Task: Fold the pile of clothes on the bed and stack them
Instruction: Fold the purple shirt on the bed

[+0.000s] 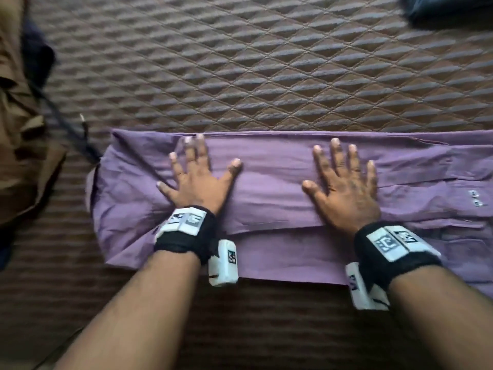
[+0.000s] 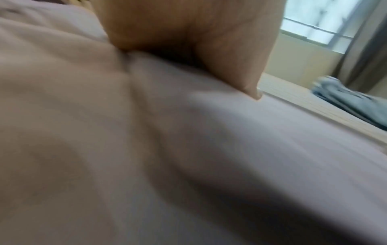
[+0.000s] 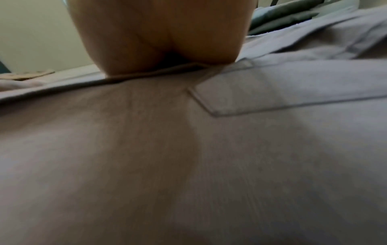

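Brown quilted bed (image 1: 266,62) under purple shirt (image 1: 280,236), folded long at near edge; left hand (image 1: 198,180) and right hand (image 1: 346,188) flat, fingers spread, pressing it. Window (image 2: 318,21) far right.

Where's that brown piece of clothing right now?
In the head view, the brown garment lies bunched at the bed's far left edge, left of the purple shirt that both hands press flat.
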Motion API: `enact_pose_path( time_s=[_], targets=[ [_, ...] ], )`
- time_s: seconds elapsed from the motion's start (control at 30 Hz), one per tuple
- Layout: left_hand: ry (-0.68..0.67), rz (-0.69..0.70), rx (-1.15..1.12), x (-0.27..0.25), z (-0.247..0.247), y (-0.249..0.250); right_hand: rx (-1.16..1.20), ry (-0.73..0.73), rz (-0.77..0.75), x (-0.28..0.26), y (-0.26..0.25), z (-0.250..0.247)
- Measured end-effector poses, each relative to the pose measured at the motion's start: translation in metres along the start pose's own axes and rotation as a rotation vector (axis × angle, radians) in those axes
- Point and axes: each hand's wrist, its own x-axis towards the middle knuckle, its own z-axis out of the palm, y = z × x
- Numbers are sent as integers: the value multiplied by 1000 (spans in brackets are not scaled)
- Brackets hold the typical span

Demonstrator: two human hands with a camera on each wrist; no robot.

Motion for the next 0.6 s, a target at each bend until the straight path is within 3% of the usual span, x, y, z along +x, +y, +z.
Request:
enact_pose_path(
  time_s=[0.13,0.2,0.27,0.33,0.43,0.53,0.6],
  targets=[
    [57,-215,-69,16,-25,-56,-50,41,51,-5,-4,-1],
    [147,-110,4,14,-27,-57,-77,63,85,-9,-16,-2],
    [231,196,114,5,-24,-42,-85,73,79,-9,-33,-1],
    [169,407,119,0,-18,-23,-89,81,27,-3,-55,5],
    [-44,375,53,2,-2,-17,-94,120,13,5,-75,20],
    [2,360,120,18,5,-43,-113,178,27,6,-76,29],
    [34,251,82,27,0,-59,-128,176,12,7,-75,31]
  ],
)
